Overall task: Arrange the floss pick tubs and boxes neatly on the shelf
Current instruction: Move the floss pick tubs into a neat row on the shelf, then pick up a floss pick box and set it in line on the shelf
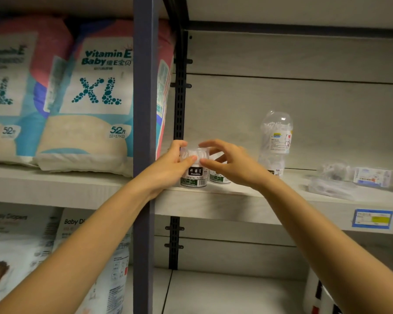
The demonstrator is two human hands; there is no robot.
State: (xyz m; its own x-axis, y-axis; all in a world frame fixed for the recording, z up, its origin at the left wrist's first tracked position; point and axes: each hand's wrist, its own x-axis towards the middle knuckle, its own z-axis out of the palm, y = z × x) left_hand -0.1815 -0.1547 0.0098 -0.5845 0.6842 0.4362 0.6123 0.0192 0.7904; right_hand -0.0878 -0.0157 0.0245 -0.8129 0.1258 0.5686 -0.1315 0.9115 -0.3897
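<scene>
A clear floss pick tub with a black and green "DENTAL FLOSS" label stands at the left end of the pale shelf. My left hand grips its upper part from the left, thumb across the front. My right hand touches the tub's top from the right with curled fingers. A second like tub stands just behind it, partly hidden by my right hand. Further right, a domed clear tub sits stacked on another tub. A small floss box and clear packs lie at the right.
A dark upright post divides the bays, with a slotted black rail beside it. XL diaper packs fill the left bay. A blue and yellow price tag hangs on the shelf edge. A lower shelf lies below.
</scene>
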